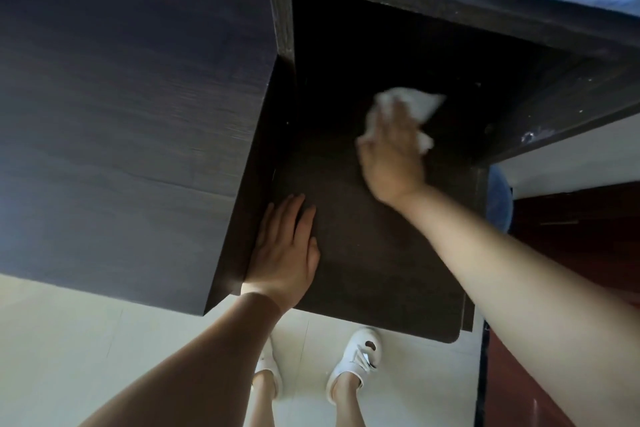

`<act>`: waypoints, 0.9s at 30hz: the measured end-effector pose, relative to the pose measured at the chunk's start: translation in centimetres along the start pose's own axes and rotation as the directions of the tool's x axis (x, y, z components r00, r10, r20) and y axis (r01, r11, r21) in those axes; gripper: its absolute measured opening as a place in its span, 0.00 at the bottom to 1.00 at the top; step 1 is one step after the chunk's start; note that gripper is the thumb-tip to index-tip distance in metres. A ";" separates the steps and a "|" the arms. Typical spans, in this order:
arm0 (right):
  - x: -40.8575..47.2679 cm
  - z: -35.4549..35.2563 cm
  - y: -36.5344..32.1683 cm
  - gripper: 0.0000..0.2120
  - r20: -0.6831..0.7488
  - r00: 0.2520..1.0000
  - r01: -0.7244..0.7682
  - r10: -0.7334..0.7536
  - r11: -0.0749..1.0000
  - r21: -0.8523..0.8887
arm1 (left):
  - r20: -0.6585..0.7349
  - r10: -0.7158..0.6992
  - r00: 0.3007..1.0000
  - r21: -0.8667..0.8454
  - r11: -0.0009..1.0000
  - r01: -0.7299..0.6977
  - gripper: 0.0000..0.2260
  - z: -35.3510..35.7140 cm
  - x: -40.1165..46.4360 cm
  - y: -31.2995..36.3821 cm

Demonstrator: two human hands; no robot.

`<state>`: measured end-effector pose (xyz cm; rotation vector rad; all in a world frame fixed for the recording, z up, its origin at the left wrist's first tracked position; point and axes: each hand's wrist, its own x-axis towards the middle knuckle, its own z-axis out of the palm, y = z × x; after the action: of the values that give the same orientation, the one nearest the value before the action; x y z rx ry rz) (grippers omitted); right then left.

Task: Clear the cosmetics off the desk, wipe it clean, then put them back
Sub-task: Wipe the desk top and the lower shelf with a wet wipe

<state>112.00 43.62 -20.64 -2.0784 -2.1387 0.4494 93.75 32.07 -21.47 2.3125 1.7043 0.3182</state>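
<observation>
On dark desk (363, 253) | right hand (391, 152) presses white cloth (420, 104) | pale floor (69, 340)

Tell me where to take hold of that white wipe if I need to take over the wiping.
Take the white wipe by its far corner, which sticks out past the fingertips of the right hand. The rest lies pressed flat on the dark desk under that hand. Come from above and pinch the exposed edge; the image is blurred, so folds are unclear.
</observation>
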 end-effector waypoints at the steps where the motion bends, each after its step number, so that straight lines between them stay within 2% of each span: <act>1: 0.7 0.4 -1.2 0.26 0.060 0.980 0.190 -0.190 0.982 0.006 | -0.003 0.002 1.000 0.000 1.000 -0.002 0.19 0.0 0.0 0.0; 2: 2.3 0.5 -2.0 0.26 0.079 0.950 0.303 -0.302 0.953 -0.007 | -0.008 0.002 1.000 0.000 1.000 -0.002 0.19 0.0 0.0 0.0; 3: 4.5 0.1 -2.6 0.25 0.088 0.952 0.298 -0.295 0.954 -0.030 | -0.015 0.002 1.000 0.002 1.000 -0.002 0.19 0.1 0.1 0.0; 5: 8.4 -0.4 -2.9 0.25 0.115 0.985 0.130 -0.126 0.991 -0.030 | -0.024 0.004 1.000 0.008 1.000 -0.004 0.19 0.2 0.0 0.0; 7: 8.9 0.4 -3.8 0.26 0.110 0.990 0.094 -0.090 0.995 -0.035 | -0.027 0.006 1.000 0.007 1.000 -0.005 0.19 0.2 0.1 0.0; 9: 5.1 1.7 -5.2 0.25 0.020 0.967 0.252 -0.252 0.968 -0.003 | -0.028 0.007 1.000 -0.006 1.000 -0.007 0.19 0.2 0.0 0.0; 11: -0.5 2.7 -5.8 0.24 -0.027 0.900 0.436 -0.435 0.899 0.040 | -0.029 0.007 1.000 -0.019 1.000 -0.007 0.20 0.2 0.1 0.0; 14: -3.9 1.2 -3.2 0.25 0.171 0.795 0.577 -0.582 0.812 0.083 | -0.026 0.013 1.000 -0.014 1.000 -0.014 0.19 0.2 0.1 0.1; 15: -3.0 0.5 -1.9 0.25 0.189 0.786 0.591 -0.588 0.805 0.049 | -0.033 0.015 0.999 -0.012 1.000 -0.015 0.19 0.2 0.1 0.1; 16: -1.8 0.1 -0.4 0.25 0.163 0.828 0.543 -0.536 0.840 0.003 | -0.037 0.016 0.999 -0.009 1.000 -0.016 0.19 0.2 0.1 0.1; 18: 1.2 -0.8 3.2 0.27 0.041 0.967 0.255 -0.253 0.966 -0.048 | -0.036 0.015 0.999 0.000 1.000 -0.015 0.19 0.2 0.1 0.1; 20: 1.3 -0.9 4.2 0.28 -0.030 0.999 -0.034 0.032 0.995 -0.096 | -0.027 0.015 1.000 0.002 1.000 -0.015 0.19 0.2 0.0 0.1; 21: -0.1 -0.2 3.5 0.28 -0.044 0.998 -0.039 0.034 0.992 -0.120 | -0.024 0.014 1.000 0.000 1.000 -0.014 0.20 0.2 0.0 0.1; 22: -2.3 0.6 2.3 0.27 -0.032 0.996 0.072 -0.078 0.987 -0.142 | -0.023 0.012 1.000 -0.003 1.000 -0.012 0.20 0.2 0.0 0.0; 23: -4.7 1.3 1.0 0.26 0.028 0.965 0.262 -0.261 0.953 -0.154 | -0.027 0.012 1.000 -0.008 1.000 -0.013 0.20 0.2 0.0 0.0; 25: -8.6 1.7 0.1 0.25 0.213 0.791 0.599 -0.574 0.798 -0.073 | -0.033 0.023 0.999 -0.019 1.000 -0.024 0.20 0.1 0.0 0.0; 26: -8.7 1.1 0.6 0.25 0.261 0.699 0.697 -0.666 0.716 -0.038 | -0.035 0.026 0.999 -0.022 0.999 -0.027 0.20 0.1 0.0 0.0; 27: -7.6 0.2 1.5 0.25 0.267 0.642 0.752 -0.719 0.658 -0.036 | -0.038 0.025 0.999 -0.022 0.999 -0.026 0.20 0.1 0.0 0.0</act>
<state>113.70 36.11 -20.43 -1.0151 -2.9704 0.4343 93.74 32.06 -21.59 2.3283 1.6809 0.3867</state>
